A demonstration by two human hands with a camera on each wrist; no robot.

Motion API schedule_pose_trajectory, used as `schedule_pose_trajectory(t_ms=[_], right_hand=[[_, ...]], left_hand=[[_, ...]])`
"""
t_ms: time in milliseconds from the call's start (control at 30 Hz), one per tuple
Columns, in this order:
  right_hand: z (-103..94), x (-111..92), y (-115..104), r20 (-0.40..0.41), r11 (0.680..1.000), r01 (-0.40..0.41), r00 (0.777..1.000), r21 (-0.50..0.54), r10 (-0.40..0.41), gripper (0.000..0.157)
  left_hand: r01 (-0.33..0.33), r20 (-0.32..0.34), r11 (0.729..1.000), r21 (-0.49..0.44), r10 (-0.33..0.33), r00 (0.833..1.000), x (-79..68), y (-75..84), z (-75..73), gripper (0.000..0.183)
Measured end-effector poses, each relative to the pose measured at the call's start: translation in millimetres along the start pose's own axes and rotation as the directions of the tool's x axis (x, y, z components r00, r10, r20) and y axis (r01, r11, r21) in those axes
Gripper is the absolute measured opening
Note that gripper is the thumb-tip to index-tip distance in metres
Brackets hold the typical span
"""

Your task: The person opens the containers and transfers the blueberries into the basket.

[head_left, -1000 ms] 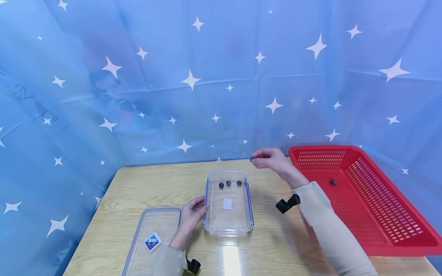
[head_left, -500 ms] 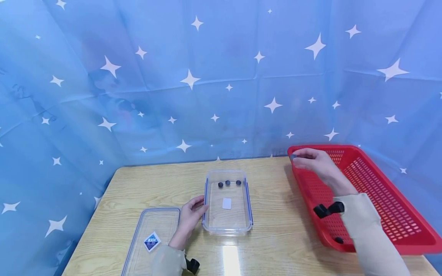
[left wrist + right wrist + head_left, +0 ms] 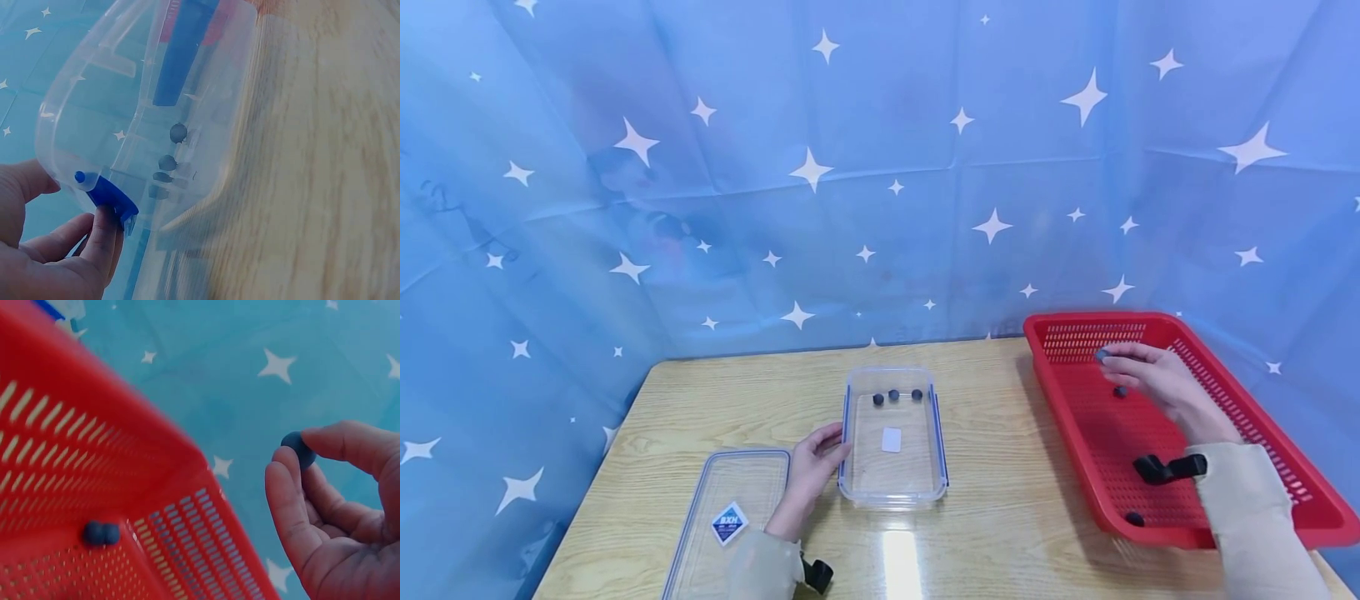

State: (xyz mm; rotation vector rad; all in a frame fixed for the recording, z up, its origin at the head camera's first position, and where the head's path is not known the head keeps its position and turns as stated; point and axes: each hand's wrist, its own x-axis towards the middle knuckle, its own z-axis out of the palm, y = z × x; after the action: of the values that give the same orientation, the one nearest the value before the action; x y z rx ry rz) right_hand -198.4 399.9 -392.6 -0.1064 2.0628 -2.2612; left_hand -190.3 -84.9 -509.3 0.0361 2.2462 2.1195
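Between the thumb and fingers of my right hand is a small dark blueberry, held above the red basket. Below it in the basket lies another blueberry, and one more dark blueberry shows by the front wall. My left hand grips the left side of a clear plastic container. In the left wrist view its fingertips touch a blue clip, with the thumb near the rim. Three blueberries rest in a row toward the container's far end.
A clear lid with a blue edge and a diamond label lies left of the container, partly behind the left forearm. A white rectangle marks the container's floor. Behind the wooden table hangs a blue star-patterned curtain.
The right hand has moved right from over the table, past the basket's left rim, to above the basket, still pinching the blueberry. The left hand stays on the container.
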Motion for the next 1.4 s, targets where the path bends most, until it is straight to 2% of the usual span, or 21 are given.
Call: schedule_pose_trajectory(t_ms=[300,433,533,667,800,933,1000,1133,1233,1400], right_hand=[[-20.2,-7.2,10.5,0.04,0.999,0.01,0.999,0.036,-0.011,0.027],[-21.0,-7.3,11.9,0.041,0.994,0.022,0.999,0.11,-0.027,0.029],[-14.0,-6.7,8.9,0.03,0.991,0.03,0.999,0.129,-0.034,0.028],[8.7,1.4,-1.3,0.004,0.998,0.031,1.0,0.062,-0.031,0.023],[40.9,18.9,-9.7,-0.012,0.999,0.025,1.0,0.025,-0.024,0.016],[73.3,35.8,-10.6,-0.02,0.998,-0.005,1.0,-0.063,0.004,0.013],[88.9,43.6,-9.7,-0.017,0.992,-0.026,1.0,-0.124,0.024,0.014],[118.8,57.6,-6.7,0.014,0.976,-0.045,0.999,-0.213,0.049,0.036],[139.1,66.8,-3.3,0.042,0.977,-0.037,0.998,-0.212,0.047,0.047],[165.5,80.2,5.5,0.094,0.989,-0.035,0.994,-0.141,0.049,0.043]], left_hand=[[-0.019,0.002,1.0,-0.002,0.019,1.0,-1.5,1.0,0.0,0.04],[-0.022,0.004,1.0,-0.016,0.022,1.0,-2.9,2.3,-0.3,0.041],[-0.022,0.001,0.999,-0.025,0.022,1.0,-2.9,2.1,-0.5,0.04],[-0.018,-0.009,1.0,-0.013,0.017,1.0,-1.5,0.3,-0.8,0.039],[-0.022,-0.014,1.0,-0.001,0.022,1.0,-0.3,-2.3,-1.0,0.038],[-0.011,-0.015,1.0,-0.012,0.011,1.0,-0.1,-2.1,0.0,0.038],[-0.007,-0.011,1.0,-0.013,0.007,1.0,-0.3,-1.8,0.4,0.038],[-0.003,-0.004,1.0,-0.021,0.003,1.0,-0.8,-1.1,0.1,0.039],[-0.007,-0.002,1.0,-0.019,0.007,1.0,-0.4,-1.1,-0.2,0.04],[-0.008,-0.005,1.0,-0.016,0.008,1.0,0.6,-1.3,0.5,0.04]])
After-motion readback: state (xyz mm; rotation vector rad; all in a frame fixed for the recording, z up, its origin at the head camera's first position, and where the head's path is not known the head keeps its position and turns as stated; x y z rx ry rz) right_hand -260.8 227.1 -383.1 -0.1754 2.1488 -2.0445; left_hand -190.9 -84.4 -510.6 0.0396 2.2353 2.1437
